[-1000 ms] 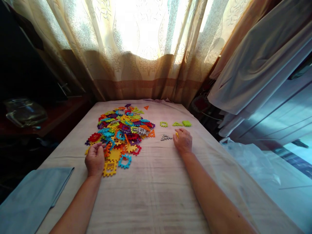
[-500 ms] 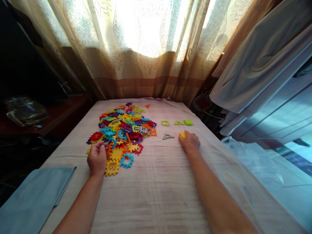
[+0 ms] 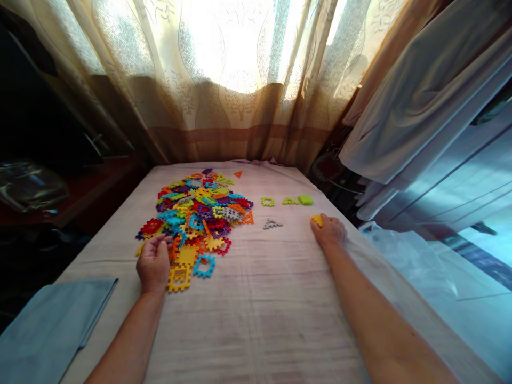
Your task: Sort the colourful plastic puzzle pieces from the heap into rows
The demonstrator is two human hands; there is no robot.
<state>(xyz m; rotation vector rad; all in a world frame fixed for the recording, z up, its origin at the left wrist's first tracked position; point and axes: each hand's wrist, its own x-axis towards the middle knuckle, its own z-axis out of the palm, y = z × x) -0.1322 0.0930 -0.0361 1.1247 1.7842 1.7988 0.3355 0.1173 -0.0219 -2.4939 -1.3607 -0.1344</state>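
Pile (image 3: 204, 197) of pieces lies beside the left hand (image 3: 153, 261) — fingers curled, contents indeterminable. Right hand (image 3: 331, 233) grips yellow piece (image 3: 317, 220), well apart from the pile — edge hold presumably suits its flat form.

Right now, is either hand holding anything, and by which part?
The right hand holds a yellow piece by its right side, the left side showing. Whether the left hand holds anything cannot be told.
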